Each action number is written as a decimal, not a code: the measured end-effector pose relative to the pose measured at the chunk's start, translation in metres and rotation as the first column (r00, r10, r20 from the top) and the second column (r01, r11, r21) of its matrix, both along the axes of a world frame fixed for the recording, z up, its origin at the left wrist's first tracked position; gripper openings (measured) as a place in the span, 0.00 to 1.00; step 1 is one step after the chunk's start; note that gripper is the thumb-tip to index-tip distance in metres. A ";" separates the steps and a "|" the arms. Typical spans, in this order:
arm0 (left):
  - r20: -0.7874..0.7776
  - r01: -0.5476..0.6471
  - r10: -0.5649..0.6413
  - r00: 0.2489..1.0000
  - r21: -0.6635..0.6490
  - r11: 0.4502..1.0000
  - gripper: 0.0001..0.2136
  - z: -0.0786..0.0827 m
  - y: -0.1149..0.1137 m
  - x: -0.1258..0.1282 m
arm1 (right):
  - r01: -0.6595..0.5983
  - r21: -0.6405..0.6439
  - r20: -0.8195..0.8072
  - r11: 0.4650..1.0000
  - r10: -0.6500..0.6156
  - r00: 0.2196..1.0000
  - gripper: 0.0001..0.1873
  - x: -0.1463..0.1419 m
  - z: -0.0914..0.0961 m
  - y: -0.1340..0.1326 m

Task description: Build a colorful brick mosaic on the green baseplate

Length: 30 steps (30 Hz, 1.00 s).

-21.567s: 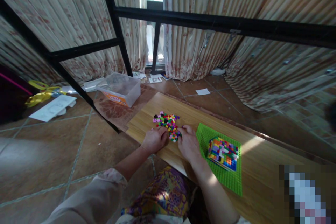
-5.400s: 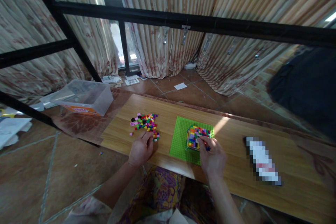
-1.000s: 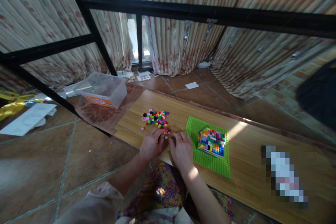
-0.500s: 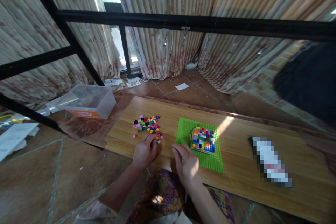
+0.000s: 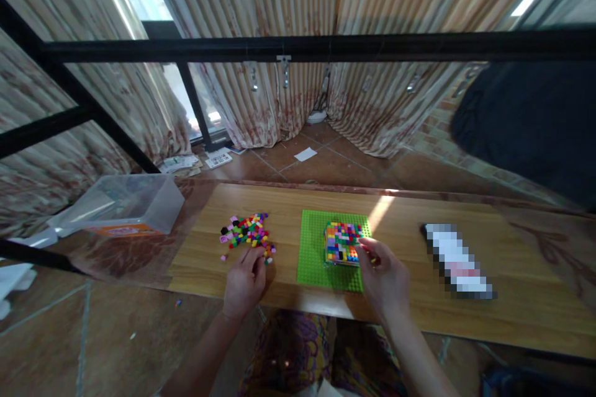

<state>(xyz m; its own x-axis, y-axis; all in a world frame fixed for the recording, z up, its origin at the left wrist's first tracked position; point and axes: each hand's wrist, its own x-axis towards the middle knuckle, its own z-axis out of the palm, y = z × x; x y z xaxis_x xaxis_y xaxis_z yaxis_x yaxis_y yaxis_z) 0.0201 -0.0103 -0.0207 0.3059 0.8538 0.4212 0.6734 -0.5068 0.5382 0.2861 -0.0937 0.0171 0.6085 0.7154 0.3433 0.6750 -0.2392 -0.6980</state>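
A square, many-coloured build of small building bricks (image 5: 342,243) stands on a green studded baseplate (image 5: 311,254). My right hand (image 5: 385,278) is at the right side of the build, thumb and fingers pinched, with specks of red and yellow between them that look like a small building brick. Its fingertips hide the build's right edge. To the left lies a loose pile of small coloured bricks (image 5: 246,231). My left hand (image 5: 244,282) rests at the near edge of this pile, its fingers curled together; what they hold, if anything, is hidden.
Both hands work over a low wooden board (image 5: 284,273). A phone-like object (image 5: 459,260), blurred out, lies on its right part. A clear plastic box (image 5: 135,205) stands beyond the left end. A black metal rail (image 5: 298,48) crosses in front of the curtains.
My right hand has moved from the baseplate's near left corner to the right side of the build. My left hand stays by the pile. The camera view has shifted.
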 end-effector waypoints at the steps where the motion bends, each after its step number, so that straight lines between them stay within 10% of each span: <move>1: -0.001 -0.002 0.002 1.000 0.001 1.000 0.08 0.000 0.000 0.000 | 0.012 -0.006 0.009 1.000 -0.012 1.000 0.21 0.000 0.000 0.003; 30: 0.006 -0.001 0.001 1.000 0.005 1.000 0.08 -0.002 0.001 -0.001 | -0.090 0.007 0.214 0.996 0.086 0.973 0.14 0.001 -0.012 0.001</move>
